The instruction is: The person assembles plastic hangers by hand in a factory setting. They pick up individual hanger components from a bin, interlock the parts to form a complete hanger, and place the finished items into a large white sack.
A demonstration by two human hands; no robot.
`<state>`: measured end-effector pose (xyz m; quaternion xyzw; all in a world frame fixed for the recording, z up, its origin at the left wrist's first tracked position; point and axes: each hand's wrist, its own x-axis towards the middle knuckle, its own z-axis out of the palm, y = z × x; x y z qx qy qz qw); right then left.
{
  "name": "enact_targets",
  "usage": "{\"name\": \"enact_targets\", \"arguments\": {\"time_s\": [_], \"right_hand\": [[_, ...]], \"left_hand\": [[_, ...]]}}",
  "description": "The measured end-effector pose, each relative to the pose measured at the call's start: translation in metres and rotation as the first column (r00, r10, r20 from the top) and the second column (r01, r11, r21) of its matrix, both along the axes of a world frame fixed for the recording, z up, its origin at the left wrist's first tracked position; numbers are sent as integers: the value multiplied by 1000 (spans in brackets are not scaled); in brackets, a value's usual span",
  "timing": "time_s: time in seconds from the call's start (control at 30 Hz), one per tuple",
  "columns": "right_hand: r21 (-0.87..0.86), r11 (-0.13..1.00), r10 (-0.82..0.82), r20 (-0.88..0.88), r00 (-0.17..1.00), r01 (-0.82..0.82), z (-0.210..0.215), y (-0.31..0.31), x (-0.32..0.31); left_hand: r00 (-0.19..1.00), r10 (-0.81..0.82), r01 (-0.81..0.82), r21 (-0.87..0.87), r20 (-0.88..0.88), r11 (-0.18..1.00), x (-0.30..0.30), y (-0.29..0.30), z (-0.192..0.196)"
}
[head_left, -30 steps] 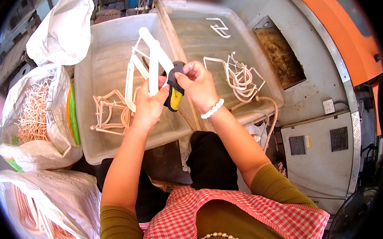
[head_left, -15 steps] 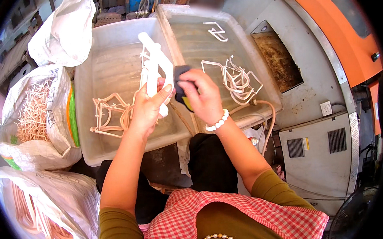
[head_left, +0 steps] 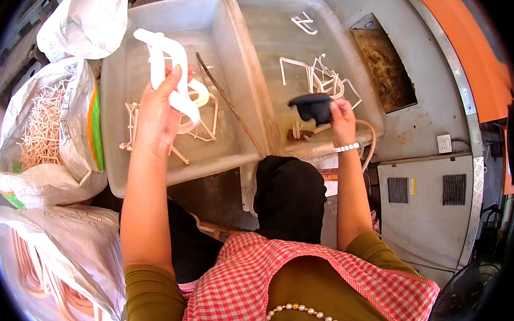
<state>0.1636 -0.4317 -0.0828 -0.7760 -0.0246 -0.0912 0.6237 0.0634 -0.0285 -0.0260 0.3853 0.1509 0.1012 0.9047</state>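
Observation:
My left hand [head_left: 159,110] is closed round a white curved plastic piece [head_left: 176,55], two thick bars joined with bends, held up over the left tub [head_left: 136,183]. Over the near edge of the right tub [head_left: 350,51], my right hand [head_left: 342,120] pinches a black cloth-like piece [head_left: 313,107] that sticks out to the left of the fingers. Thin pale plastic strips [head_left: 130,123] lie in the left tub, partly hidden behind my left hand. White looped strips [head_left: 328,78] lie in the right tub beyond the black piece.
At left stand a white sack of short pale sticks [head_left: 43,128] and a bag of long pale strips [head_left: 60,287]. A dark stick [head_left: 224,92] leans in the left tub. A hose [head_left: 372,137] bends beside the right tub. A grey machine panel [head_left: 428,209] stands at right.
My hands have moved apart: the left went left and up with the white piece, the right went right with the black piece, which no longer lies near the white piece. The view has shifted.

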Motion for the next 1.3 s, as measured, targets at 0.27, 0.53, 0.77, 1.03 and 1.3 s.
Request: {"name": "enact_targets", "arguments": {"time_s": [0.27,0.53,0.77,1.03,1.3], "right_hand": [[-256,935,-326,-352,877,245,-143,-111,-30],[-798,530,-501,-20,865,288,-166,-119,-52],[46,971,235,-332,914,-233,-10,34,-4],[425,597,802,-310,511,-680,82,211,-16],[322,705,709,-336,621,-631,104,172,-16]], "left_hand": [[990,139,-139,-15,-18,990,-2,26,-6],[998,62,-61,36,-29,997,0,12,-9],[997,-78,80,353,-20,932,0,-19,-12],[952,-305,230,611,20,757,-8,-43,-5],[997,-71,74,373,-23,925,-12,19,10]]}}
